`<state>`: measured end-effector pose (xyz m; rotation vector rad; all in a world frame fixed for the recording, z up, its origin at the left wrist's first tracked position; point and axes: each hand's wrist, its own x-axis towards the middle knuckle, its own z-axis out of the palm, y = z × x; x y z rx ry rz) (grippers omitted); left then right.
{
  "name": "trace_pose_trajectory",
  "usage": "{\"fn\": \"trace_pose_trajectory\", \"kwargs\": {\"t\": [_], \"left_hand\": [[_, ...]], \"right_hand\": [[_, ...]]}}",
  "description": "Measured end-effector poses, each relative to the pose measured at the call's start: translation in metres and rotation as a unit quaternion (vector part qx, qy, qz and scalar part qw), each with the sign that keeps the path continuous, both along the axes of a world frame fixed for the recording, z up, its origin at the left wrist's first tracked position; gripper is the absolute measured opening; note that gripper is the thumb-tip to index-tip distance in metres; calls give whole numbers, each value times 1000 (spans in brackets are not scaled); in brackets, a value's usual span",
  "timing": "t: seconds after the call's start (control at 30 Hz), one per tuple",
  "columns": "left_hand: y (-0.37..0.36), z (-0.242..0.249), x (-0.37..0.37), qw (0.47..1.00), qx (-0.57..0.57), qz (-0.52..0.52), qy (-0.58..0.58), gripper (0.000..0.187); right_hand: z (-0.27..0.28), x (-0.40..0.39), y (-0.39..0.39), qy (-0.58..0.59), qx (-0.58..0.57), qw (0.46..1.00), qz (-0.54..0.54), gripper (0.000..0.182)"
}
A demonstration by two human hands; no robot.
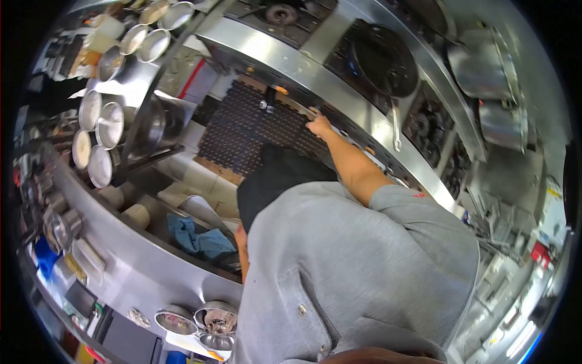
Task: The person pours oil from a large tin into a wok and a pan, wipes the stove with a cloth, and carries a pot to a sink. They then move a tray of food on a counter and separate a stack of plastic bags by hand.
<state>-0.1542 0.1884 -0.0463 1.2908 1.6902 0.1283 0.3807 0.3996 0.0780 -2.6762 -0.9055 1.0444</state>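
My right arm stretches out to the front of the stove (257,41). The fingers of my right hand (319,125) are closed at the control panel, around what appears to be a stove knob (313,111). My left hand (241,238) hangs low beside my body, near a crumpled blue cloth (200,238) on the shelf under the counter. My grey shirt hides part of that arm, and its fingers do not show clearly. A black frying pan (385,60) sits on a burner, its metal handle (396,127) pointing over the stove's front edge.
A black perforated mat (233,130) covers the floor between stove and counter. Several round metal pans (110,125) line the left side. Bowls of food (176,320) stand on the steel counter (142,261). Large pots (482,67) are at the right, behind the stove.
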Motion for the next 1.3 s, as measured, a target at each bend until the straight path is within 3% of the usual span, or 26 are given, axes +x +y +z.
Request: {"fn": "trace_pose_trajectory", "kwargs": {"t": [0.03,0.1,0.13,0.2,0.27,0.33,0.37,0.4,0.43,0.47,0.6,0.67,0.7,0.73,0.8,0.83,0.87,0.9,0.93,1.0,1.03,1.07,1.13,1.2,1.23,1.3], "left_hand": [[-9,4,2,996,14,-24,90,30],[-18,71,8,993,113,20,-38,27],[-19,98,21,990,133,41,-19,27],[-3,148,60,964,-17,259,-54,21],[0,175,82,854,-152,479,-136,18],[-24,162,94,961,-1,262,-84,24],[-20,161,99,938,-155,298,-88,31],[-39,139,105,972,-42,225,-45,35],[-51,105,110,931,-92,344,-80,35],[-43,132,132,875,-74,461,-127,32],[-51,176,170,888,119,441,56,30],[-52,235,184,874,96,474,41,30],[-50,277,191,864,162,470,82,27],[-57,297,196,833,269,449,180,24],[-71,348,196,759,310,501,275,20],[-79,364,193,709,304,560,301,22],[-100,354,183,661,299,521,449,33],[-110,357,175,617,211,518,554,45],[-111,364,168,576,133,574,567,50],[-117,359,159,607,63,587,532,49],[-119,355,148,634,-2,594,495,49],[-126,339,137,689,17,554,466,48],[-110,312,131,706,177,536,428,39],[-62,327,132,768,219,530,286,35],[-38,314,134,764,286,513,269,30],[15,326,134,813,328,466,120,31]], "right_hand": [[-4,-3,9,1,25,999,-32,61],[-9,-11,14,-66,55,996,25,56],[-15,-5,17,-30,17,999,28,55],[-8,-11,14,-85,115,984,108,52],[12,-14,19,28,111,993,33,56],[-32,-3,21,-42,73,994,74,60],[-73,12,18,35,110,993,11,61],[-50,5,23,56,80,995,-11,60],[-24,-1,19,71,46,995,-43,60],[-18,0,17,92,44,994,-40,59],[-19,5,19,79,15,997,6,58],[-53,20,27,26,-61,997,41,56],[-59,25,32,-3,-95,994,51,56],[5,-10,19,17,-59,998,1,55],[16,-21,22,9,-71,996,53,56],[16,-24,22,11,-78,993,86,57],[14,-32,14,-37,-20,988,145,58],[13,-43,8,-84,39,975,203,59],[13,-51,11,-87,40,975,200,59],[19,-62,11,-22,35,922,386,59],[23,-63,6,-23,37,926,375,59],[26,-73,6,-3,43,893,449,58],[32,-103,7,29,68,823,563,52],[66,-146,2,114,79,799,586,46],[83,-166,1,159,95,779,599,46],[138,-217,-7,320,118,724,599,47]]}}
